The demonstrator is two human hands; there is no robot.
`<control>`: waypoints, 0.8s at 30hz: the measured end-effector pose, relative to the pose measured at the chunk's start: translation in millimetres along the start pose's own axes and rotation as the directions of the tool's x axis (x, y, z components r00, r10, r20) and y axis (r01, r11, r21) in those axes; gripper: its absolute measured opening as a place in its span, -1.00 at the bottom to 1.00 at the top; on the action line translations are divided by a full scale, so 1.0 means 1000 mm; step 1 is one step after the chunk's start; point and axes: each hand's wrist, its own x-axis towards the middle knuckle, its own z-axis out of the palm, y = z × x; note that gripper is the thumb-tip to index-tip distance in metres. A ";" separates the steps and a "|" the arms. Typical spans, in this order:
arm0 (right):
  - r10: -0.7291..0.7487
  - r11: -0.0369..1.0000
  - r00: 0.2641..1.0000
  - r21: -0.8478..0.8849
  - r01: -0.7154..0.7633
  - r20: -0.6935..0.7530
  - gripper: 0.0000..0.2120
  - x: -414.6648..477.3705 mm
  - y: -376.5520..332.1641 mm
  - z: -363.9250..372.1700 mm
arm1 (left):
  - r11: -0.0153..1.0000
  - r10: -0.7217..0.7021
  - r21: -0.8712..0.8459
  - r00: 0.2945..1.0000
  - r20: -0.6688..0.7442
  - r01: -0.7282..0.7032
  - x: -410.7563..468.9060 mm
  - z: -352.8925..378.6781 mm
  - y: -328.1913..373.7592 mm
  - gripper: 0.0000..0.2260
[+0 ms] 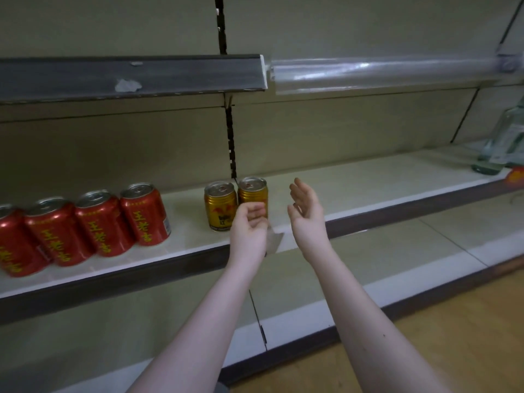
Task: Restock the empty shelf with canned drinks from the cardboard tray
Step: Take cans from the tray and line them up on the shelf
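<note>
Two round, shiny gold cans (219, 205) stand side by side on the smooth shelf (368, 180), mid-frame. The left grip (249, 222) curls loosely, empty. The right grip (307, 211) is spread.

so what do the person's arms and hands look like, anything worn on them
Nothing worn that shows: the left hand and right hand have no gloves, rings or watch, and the left forearm and right forearm are uncovered, no sleeves showing. One dark speck marks the right forearm.
</note>
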 end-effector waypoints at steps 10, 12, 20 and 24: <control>-0.092 0.994 0.972 0.045 0.104 -0.215 -0.69 -0.056 -0.006 -0.080 | 0.993 0.099 -0.068 0.989 0.109 -0.092 -0.040 0.071 0.008 -0.89; -0.090 0.993 0.960 0.047 0.106 -0.265 -0.73 -0.072 -0.005 -0.102 | 0.990 0.110 -0.105 0.981 0.160 -0.094 -0.053 0.091 0.006 -0.93; -0.007 1.000 0.873 0.021 0.020 -0.488 -0.77 -0.149 0.019 -0.186 | 0.990 0.101 -0.128 0.909 0.405 -0.053 -0.123 0.168 -0.022 -0.90; 0.049 0.999 0.791 0.027 -0.041 -0.610 -0.77 -0.192 0.046 -0.228 | 0.993 0.069 -0.117 0.846 0.529 -0.008 -0.160 0.205 -0.045 -0.92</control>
